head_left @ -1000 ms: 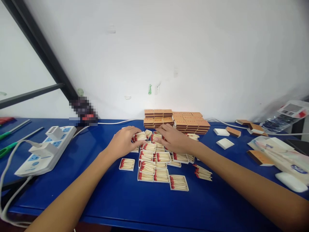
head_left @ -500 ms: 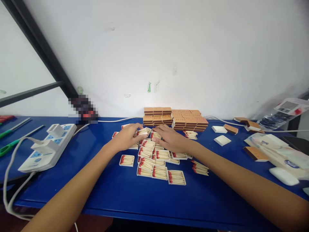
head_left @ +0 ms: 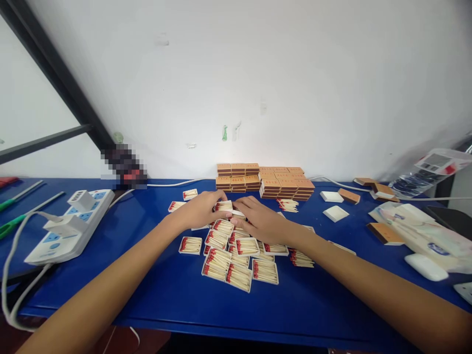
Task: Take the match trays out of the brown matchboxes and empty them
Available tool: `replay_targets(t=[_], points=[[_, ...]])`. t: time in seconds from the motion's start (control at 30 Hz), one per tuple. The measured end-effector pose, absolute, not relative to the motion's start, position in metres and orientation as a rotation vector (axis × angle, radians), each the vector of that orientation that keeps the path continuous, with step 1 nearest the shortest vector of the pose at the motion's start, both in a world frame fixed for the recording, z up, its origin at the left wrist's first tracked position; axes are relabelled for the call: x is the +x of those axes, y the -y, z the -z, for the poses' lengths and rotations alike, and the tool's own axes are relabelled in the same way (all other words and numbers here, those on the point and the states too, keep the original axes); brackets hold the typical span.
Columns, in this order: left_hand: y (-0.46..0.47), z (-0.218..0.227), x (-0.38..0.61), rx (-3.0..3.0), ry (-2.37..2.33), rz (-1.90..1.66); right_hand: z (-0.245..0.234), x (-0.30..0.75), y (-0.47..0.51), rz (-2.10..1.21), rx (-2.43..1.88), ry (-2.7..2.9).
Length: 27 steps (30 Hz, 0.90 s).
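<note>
A heap of open matchbox trays [head_left: 236,255], filled with red-tipped matches, lies on the blue table [head_left: 155,285] in front of me. My left hand [head_left: 201,210] rests on the heap's far left side, fingers curled, pinching one matchbox tray [head_left: 223,206] between thumb and fingertips. My right hand [head_left: 260,219] lies palm down on the far right of the heap, fingers stretched over the trays. The fingertips of both hands almost meet. Two single trays [head_left: 190,194] lie apart to the left. Loose matches [head_left: 301,257] lie beside my right forearm.
Stacked orange matchbox sleeves [head_left: 265,182] stand against the white wall. A white power strip [head_left: 70,223] with cables sits at left, with green-handled tools [head_left: 11,223] beyond. At right are white and orange boxes [head_left: 335,213] and plastic packets [head_left: 420,228].
Both hands have drawn back toward me with the heap under them. The trays have slid nearer and sit more askew. Two trays are left behind at the far left.
</note>
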<state>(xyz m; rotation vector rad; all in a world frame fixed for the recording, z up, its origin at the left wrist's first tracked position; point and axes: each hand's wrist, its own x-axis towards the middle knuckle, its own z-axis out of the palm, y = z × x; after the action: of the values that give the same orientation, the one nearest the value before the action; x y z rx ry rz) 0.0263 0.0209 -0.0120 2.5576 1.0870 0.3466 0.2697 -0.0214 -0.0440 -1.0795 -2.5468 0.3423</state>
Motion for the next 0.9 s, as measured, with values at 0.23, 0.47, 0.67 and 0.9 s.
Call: replay_targets(t=[0.23, 0.47, 0.67, 0.9], points=[[0.007, 0.013, 0.02, 2.541, -1.028, -0.359, 0.044, 0.275, 0.055, -0.307, -1.092, 2.565], [-0.008, -0.005, 0.025, 2.592, -1.056, -0.36, 0.027, 0.288, 0.044, -0.379, -1.131, 2.512], [-0.046, -0.005, 0.057, 2.714, -0.986, -0.385, 0.027, 0.301, -0.004, -0.185, -1.3, 2.346], [-0.06, 0.018, 0.079, 2.671, -0.912, -0.443, 0.043, 0.3, -0.004, -0.094, -1.392, 2.389]])
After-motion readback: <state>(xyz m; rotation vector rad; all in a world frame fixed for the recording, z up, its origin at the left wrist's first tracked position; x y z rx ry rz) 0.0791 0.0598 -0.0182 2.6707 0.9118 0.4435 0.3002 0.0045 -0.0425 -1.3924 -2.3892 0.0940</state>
